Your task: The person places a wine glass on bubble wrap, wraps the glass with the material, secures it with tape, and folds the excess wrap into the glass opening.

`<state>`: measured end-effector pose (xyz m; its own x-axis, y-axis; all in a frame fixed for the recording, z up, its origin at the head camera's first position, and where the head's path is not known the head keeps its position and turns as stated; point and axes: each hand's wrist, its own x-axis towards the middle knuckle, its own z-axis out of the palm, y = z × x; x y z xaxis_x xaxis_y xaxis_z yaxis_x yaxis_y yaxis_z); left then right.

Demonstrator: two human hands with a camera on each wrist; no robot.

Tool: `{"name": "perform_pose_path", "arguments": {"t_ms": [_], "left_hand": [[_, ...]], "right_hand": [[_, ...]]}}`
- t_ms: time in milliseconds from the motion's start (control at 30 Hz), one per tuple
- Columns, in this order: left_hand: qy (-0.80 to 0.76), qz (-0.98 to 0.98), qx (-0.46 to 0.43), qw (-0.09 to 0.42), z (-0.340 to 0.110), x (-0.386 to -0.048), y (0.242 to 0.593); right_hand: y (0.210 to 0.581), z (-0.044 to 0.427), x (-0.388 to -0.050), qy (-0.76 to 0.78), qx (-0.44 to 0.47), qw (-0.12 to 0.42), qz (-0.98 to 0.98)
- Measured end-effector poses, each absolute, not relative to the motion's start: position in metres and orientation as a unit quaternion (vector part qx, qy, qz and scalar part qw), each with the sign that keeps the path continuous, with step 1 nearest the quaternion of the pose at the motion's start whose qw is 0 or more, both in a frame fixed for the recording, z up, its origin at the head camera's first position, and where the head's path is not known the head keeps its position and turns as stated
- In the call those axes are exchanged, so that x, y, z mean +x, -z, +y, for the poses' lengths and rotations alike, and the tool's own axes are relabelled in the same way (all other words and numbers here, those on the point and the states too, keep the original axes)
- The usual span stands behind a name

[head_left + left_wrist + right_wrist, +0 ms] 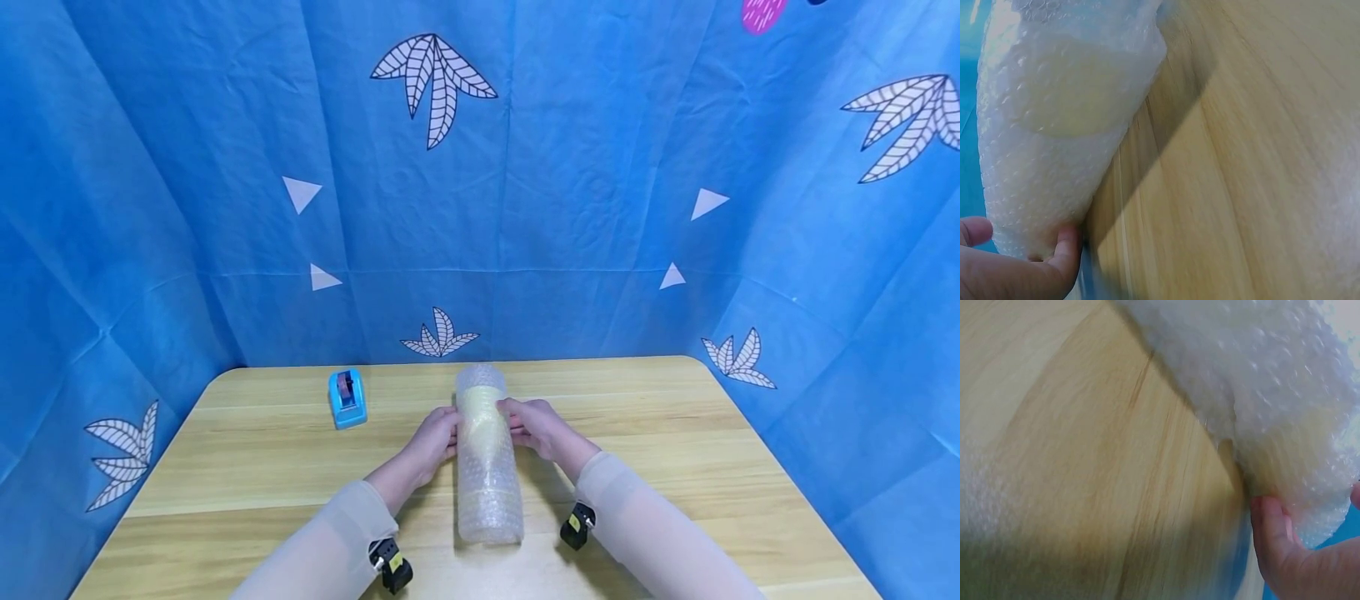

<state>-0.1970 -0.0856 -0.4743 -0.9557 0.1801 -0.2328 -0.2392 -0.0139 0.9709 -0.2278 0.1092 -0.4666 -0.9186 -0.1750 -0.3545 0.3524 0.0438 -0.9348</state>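
While the left hand (433, 437) grips the left side of a bubble-wrapped cylinder (489, 479), the right hand (542, 429) grips its right. The cylinder, yellowish within, lies lower centre in the head view, on a wooden table (255, 467). Left of centre sits a blue tape dispenser (348, 400); a patterned blue curtain (570, 208) fills the upper frame.

Bubble wrap (487, 458) whitish w/ yel. tint, tbl (262, 442) tan woodgrain, curtain (570, 192) blue w/ wht leaves (442, 104).
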Motion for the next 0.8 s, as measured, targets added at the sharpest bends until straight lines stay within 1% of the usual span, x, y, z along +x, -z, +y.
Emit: {"name": "perform_pose_path", "arguments": {"t_ms": [233, 533, 800], "left_hand": [[-0.716, 0.683, -0.042, 0.140, -0.0858, -0.1972, 0.4782], [-0.708, 0.695, -0.050, 0.114, -0.0851, -0.1991, 0.4820], [-0.687, 0.715, -0.045, 0.119, -0.0845, -0.1979, 0.4807]], "right_hand": [[0.4684, 0.1112, -0.2285, 0.683, 0.069, 0.189, 0.702], [0.4684, 0.1125, -0.2285, 0.680, 0.077, 0.189, 0.704], [0.4659, 0.1121, -0.2269, 0.683, 0.066, 0.191, 0.702]]}}
